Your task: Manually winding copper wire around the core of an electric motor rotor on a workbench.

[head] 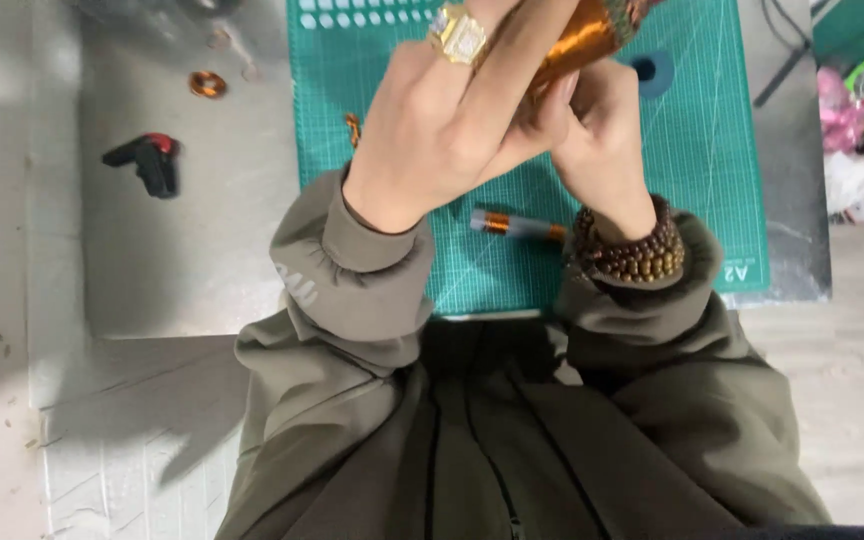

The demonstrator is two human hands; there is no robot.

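A grey counter fills the upper left and middle of the frame, with pale floor at lower right. A green cutting mat covers the counter's upper middle. At the right edge sits a heap of pink and white clutter, too blurred to name.

At top centre, both hands are clasped around 1 copper coil, shiny orange wire wound tight, running out of the top of the frame. The left hand, wearing a gold ring, wraps it from the left. The right hand, with a brown bead bracelet, grips it from below.

A small copper-banded tube lies on the mat between the wrists. A black and red tool and a small wire ring lie at upper left.
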